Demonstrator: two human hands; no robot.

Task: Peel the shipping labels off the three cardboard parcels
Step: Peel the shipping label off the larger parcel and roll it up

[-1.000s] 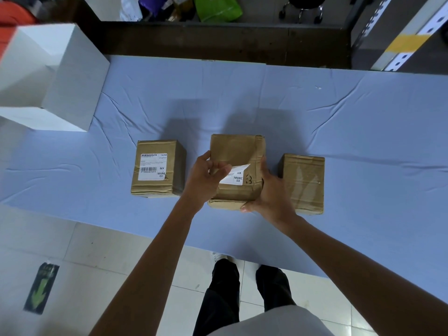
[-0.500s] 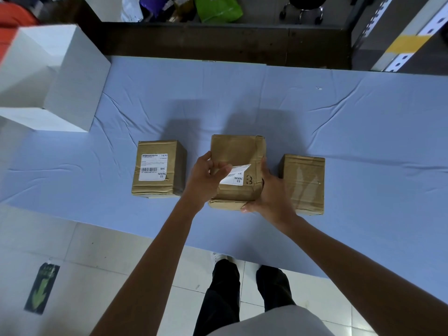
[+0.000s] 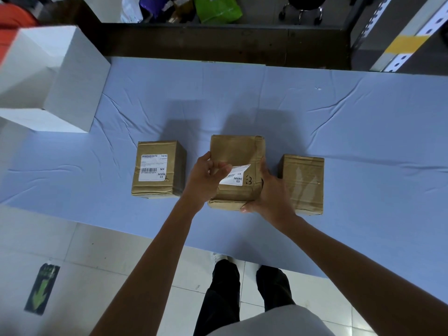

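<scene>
Left fingers (image 3: 221, 169) pinching curled white paper label (image 3: 236, 178), right fingers (image 3: 264, 171) clasping creased boxy cardboard parcel (image 3: 235, 151).

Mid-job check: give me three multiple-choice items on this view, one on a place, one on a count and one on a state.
1. Which brown cardboard parcel are both hands at? A the left; B the middle; C the right.
2. How many brown cardboard parcels stand on the blue cloth? A two; B four; C three.
3. How is the white shipping label on the middle parcel? A partly lifted; B flat, fully stuck; C off, on the cloth.
Key: 1 B, the left hand and right hand flank the middle parcel. 2 C, the left parcel, middle parcel and right parcel stand in a row. 3 A, the left hand pinches its raised edge; the rest lies on the cardboard.
</scene>
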